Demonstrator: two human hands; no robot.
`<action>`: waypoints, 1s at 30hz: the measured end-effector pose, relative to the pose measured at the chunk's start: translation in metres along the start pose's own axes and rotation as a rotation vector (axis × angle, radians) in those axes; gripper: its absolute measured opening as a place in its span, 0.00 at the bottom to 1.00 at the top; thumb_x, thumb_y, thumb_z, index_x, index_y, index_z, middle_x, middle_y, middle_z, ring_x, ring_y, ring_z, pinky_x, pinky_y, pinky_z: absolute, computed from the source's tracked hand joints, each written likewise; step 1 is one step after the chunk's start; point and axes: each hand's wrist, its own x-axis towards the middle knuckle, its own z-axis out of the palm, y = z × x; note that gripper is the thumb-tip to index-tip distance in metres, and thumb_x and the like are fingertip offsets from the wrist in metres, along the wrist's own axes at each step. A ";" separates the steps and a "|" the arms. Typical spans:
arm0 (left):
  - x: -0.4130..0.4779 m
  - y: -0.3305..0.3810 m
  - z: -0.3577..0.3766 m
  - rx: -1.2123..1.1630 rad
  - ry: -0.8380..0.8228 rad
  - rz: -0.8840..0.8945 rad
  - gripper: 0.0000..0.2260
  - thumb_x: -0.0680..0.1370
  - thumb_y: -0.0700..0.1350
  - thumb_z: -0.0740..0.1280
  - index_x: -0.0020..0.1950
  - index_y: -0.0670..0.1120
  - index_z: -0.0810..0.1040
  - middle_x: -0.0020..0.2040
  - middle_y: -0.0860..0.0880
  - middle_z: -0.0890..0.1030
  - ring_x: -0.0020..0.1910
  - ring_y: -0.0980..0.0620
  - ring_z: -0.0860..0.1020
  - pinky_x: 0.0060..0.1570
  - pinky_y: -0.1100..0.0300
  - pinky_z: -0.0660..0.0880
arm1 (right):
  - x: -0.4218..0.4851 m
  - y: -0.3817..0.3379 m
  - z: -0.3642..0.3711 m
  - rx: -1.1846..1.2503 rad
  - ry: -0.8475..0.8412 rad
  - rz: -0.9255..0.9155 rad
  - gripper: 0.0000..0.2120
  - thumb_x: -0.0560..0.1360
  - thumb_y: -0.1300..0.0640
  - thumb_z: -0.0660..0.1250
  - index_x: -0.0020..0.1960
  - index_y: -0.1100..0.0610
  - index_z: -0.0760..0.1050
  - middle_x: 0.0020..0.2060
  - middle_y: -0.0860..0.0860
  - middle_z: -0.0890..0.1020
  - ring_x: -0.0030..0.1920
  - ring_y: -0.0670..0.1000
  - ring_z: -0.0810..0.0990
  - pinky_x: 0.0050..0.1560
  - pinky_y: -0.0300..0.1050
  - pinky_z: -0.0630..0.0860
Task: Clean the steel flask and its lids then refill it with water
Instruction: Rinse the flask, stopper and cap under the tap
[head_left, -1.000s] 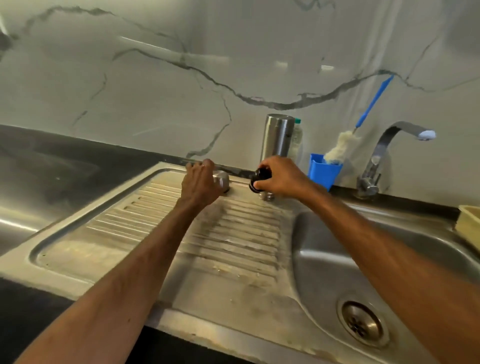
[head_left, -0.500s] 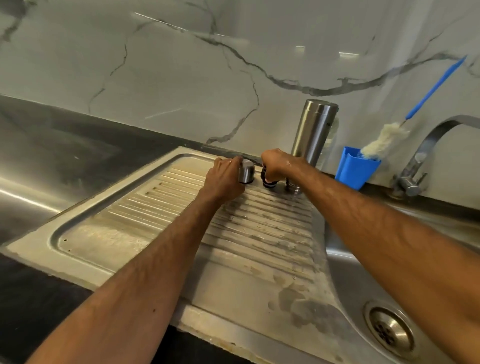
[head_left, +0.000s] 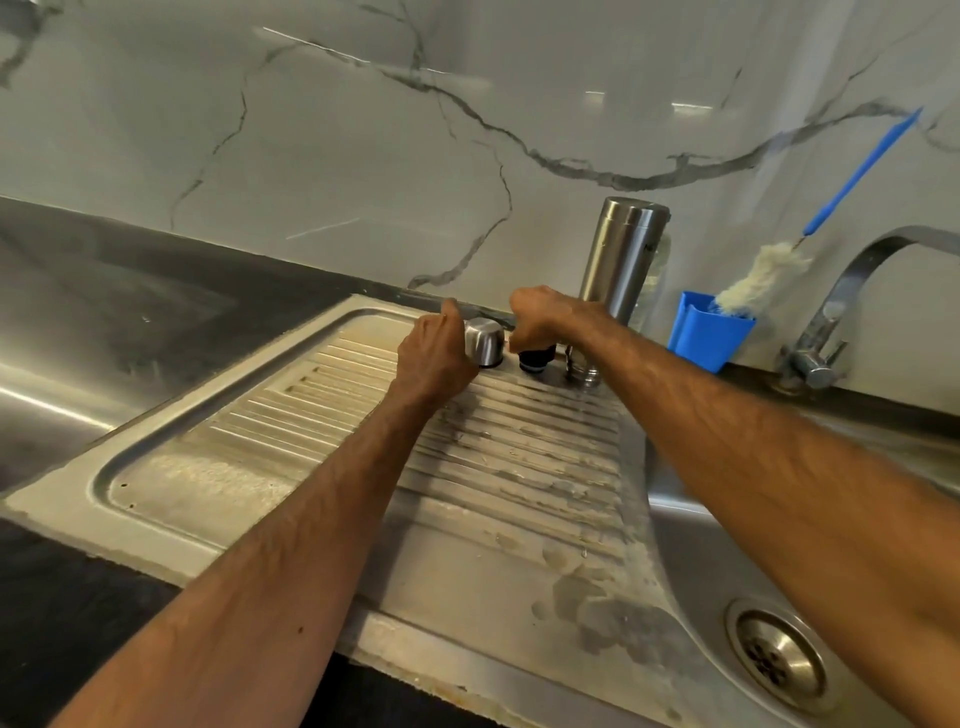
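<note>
The steel flask (head_left: 621, 260) stands upside down at the back of the ribbed draining board (head_left: 311, 457), against the marble wall. My left hand (head_left: 431, 358) holds the steel cup lid (head_left: 484, 343) on the board's back edge. Just right of it, my right hand (head_left: 540, 317) grips the top of the black inner lid (head_left: 535, 359), which rests on the board beside the flask's mouth.
A blue holder (head_left: 709, 332) with a bottle brush (head_left: 763, 275) stands right of the flask. The tap (head_left: 852, 291) rises at the far right above the sink basin (head_left: 691, 545) and its drain (head_left: 779, 657). Dark counter lies to the left.
Both hands have lowered the two lids onto the back of the draining board. The view has shifted left and closer, so the flask and tap sit further right.
</note>
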 end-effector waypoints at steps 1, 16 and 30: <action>0.001 -0.002 0.000 0.003 0.030 -0.024 0.28 0.76 0.40 0.73 0.73 0.40 0.66 0.61 0.38 0.79 0.60 0.40 0.77 0.52 0.51 0.73 | 0.004 -0.001 -0.002 0.035 0.005 -0.021 0.16 0.77 0.52 0.71 0.59 0.58 0.71 0.51 0.52 0.75 0.48 0.50 0.74 0.47 0.45 0.73; -0.003 -0.004 -0.012 -0.022 0.216 -0.173 0.19 0.78 0.39 0.70 0.69 0.39 0.74 0.57 0.41 0.84 0.57 0.42 0.81 0.47 0.53 0.73 | 0.016 -0.027 0.027 0.268 0.240 -0.124 0.24 0.70 0.52 0.78 0.61 0.55 0.73 0.54 0.54 0.79 0.51 0.54 0.79 0.52 0.53 0.80; -0.030 0.065 -0.025 -0.169 0.331 0.065 0.32 0.82 0.63 0.46 0.40 0.48 0.83 0.32 0.52 0.83 0.28 0.52 0.80 0.37 0.50 0.82 | -0.172 0.083 0.013 0.721 0.431 0.066 0.36 0.63 0.48 0.83 0.66 0.54 0.72 0.55 0.47 0.77 0.53 0.47 0.77 0.46 0.34 0.73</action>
